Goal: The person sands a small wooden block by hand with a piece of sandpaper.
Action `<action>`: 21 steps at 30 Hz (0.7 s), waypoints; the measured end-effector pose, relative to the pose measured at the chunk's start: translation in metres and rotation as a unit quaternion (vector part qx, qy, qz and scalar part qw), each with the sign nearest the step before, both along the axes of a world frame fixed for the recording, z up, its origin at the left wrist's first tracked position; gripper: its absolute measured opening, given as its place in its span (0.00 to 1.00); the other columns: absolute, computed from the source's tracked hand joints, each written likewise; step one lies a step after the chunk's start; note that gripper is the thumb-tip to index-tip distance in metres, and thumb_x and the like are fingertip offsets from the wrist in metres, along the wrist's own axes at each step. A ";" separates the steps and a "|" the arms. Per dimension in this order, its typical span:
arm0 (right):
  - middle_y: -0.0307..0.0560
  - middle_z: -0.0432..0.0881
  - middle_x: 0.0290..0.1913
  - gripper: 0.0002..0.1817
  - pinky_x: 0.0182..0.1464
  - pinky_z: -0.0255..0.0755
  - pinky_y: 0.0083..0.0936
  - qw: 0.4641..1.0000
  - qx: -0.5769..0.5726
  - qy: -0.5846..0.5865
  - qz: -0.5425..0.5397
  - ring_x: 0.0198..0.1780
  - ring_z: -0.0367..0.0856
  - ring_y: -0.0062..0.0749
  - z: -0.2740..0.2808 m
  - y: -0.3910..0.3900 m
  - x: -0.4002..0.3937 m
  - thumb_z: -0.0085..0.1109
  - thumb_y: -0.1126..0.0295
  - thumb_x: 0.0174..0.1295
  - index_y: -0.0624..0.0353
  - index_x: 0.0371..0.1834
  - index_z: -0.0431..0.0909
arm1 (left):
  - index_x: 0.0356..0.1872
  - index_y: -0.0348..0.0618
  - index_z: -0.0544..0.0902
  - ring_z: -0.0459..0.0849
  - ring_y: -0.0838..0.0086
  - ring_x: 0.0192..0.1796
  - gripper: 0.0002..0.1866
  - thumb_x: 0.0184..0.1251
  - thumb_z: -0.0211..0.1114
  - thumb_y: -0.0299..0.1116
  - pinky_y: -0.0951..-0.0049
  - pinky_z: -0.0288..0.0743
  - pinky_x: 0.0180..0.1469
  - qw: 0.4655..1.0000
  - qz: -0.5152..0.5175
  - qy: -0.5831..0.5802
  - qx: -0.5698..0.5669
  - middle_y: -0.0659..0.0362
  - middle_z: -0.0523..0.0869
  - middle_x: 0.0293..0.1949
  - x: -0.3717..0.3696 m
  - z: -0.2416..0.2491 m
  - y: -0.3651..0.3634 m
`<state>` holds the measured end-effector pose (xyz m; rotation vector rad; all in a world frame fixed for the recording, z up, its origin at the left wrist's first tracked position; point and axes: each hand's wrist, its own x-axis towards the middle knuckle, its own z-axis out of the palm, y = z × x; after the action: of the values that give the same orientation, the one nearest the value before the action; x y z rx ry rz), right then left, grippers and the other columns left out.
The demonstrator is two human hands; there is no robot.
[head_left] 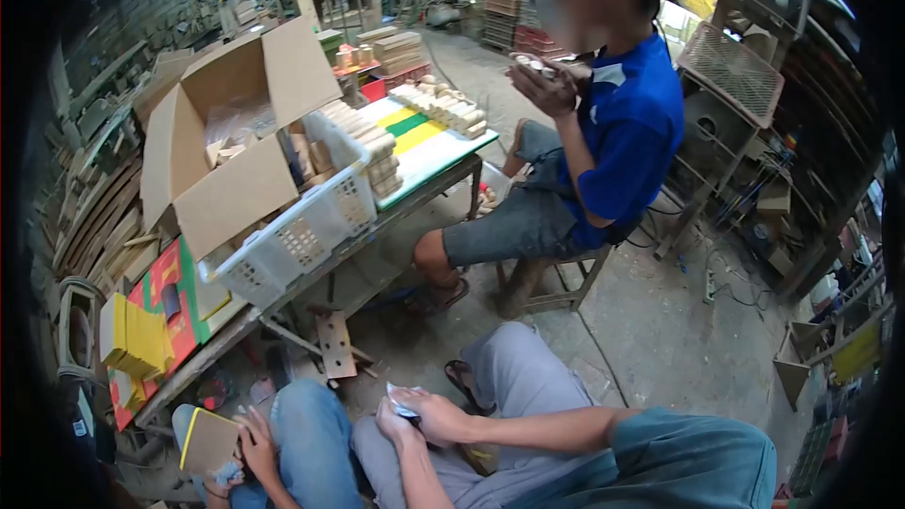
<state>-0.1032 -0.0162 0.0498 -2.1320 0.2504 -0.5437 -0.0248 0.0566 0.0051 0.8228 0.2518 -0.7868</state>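
Low in the view, above my lap, my two hands are close together. My right hand [439, 417] comes in from the right and is closed with a small whitish piece [403, 400], like folded paper or cloth, at its fingertips. Closed beside and below it, my left hand [398, 424] touches the same piece. Something dark shows between the palms, too small to name. At the left, a co-worker's hands hold a brown board [209, 443] with a yellow edge; this person wears jeans. Opposite, a person in a blue shirt [627, 123] sits on a stool, holding small pale pieces in both hands.
A long table [438, 174] carries a plastic crate [300, 243], an open cardboard box [231, 203], stacked wooden pieces [443, 106] and yellow blocks [135, 335]. A drilled wooden piece [335, 344] is near the table's legs. Cables [731, 278] lie on the floor at right.
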 end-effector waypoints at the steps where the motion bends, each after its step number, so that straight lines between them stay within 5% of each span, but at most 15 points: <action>1: 0.62 0.74 0.60 0.28 0.65 0.64 0.36 0.994 0.007 0.106 -0.014 0.61 0.72 0.54 -0.001 -0.006 0.004 0.52 0.78 0.55 0.61 0.64 0.68 | 0.42 0.39 0.78 0.83 0.64 0.44 0.16 0.67 0.44 0.37 0.64 0.76 0.50 0.999 0.011 0.026 0.022 0.52 0.83 0.40 -0.003 -0.002 -0.004; 6: 0.61 0.73 0.61 0.28 0.66 0.63 0.36 0.998 -0.043 0.040 -0.018 0.61 0.72 0.53 0.003 0.012 -0.005 0.46 0.78 0.57 0.64 0.65 0.66 | 0.40 0.40 0.79 0.84 0.64 0.43 0.16 0.68 0.44 0.37 0.64 0.76 0.49 0.998 0.017 -0.011 0.053 0.53 0.84 0.39 0.003 0.022 -0.001; 9: 0.60 0.70 0.64 0.28 0.68 0.61 0.35 0.997 0.010 0.080 0.001 0.64 0.70 0.52 0.008 -0.003 -0.001 0.44 0.78 0.58 0.63 0.66 0.65 | 0.39 0.40 0.79 0.84 0.64 0.41 0.16 0.68 0.43 0.37 0.64 0.77 0.48 0.999 0.025 0.040 0.009 0.53 0.84 0.39 -0.014 0.035 -0.009; 11: 0.60 0.69 0.65 0.28 0.69 0.60 0.35 0.978 0.001 0.208 0.016 0.66 0.69 0.51 0.006 -0.008 0.012 0.44 0.78 0.59 0.62 0.67 0.65 | 0.39 0.40 0.79 0.84 0.64 0.41 0.17 0.68 0.43 0.38 0.64 0.77 0.48 0.998 0.033 0.013 0.047 0.53 0.84 0.38 -0.013 0.020 -0.006; 16: 0.62 0.74 0.60 0.25 0.65 0.65 0.35 0.999 -0.007 0.042 -0.013 0.61 0.73 0.52 0.018 -0.002 -0.006 0.47 0.78 0.58 0.64 0.62 0.69 | 0.39 0.38 0.79 0.83 0.64 0.41 0.17 0.67 0.44 0.38 0.66 0.76 0.49 0.999 0.021 0.009 0.045 0.54 0.83 0.38 -0.001 0.000 -0.003; 18: 0.61 0.73 0.61 0.26 0.66 0.64 0.35 0.953 0.130 0.266 0.065 0.64 0.71 0.49 0.031 -0.023 0.013 0.48 0.81 0.57 0.62 0.63 0.70 | 0.38 0.38 0.79 0.83 0.64 0.40 0.17 0.67 0.44 0.38 0.66 0.76 0.48 0.999 0.031 -0.002 0.033 0.53 0.83 0.37 -0.010 0.006 -0.005; 21: 0.61 0.75 0.58 0.22 0.62 0.67 0.36 0.998 0.007 0.058 -0.018 0.59 0.74 0.51 0.012 0.011 0.003 0.47 0.78 0.60 0.61 0.60 0.72 | 0.40 0.39 0.79 0.83 0.64 0.41 0.17 0.67 0.43 0.38 0.66 0.77 0.47 1.000 0.015 -0.007 0.016 0.53 0.84 0.39 0.017 -0.049 0.012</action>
<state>-0.1005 -0.0055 0.0622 -2.1522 0.3577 -0.4378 -0.0076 0.0691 -0.0441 0.8520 0.2637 -0.7493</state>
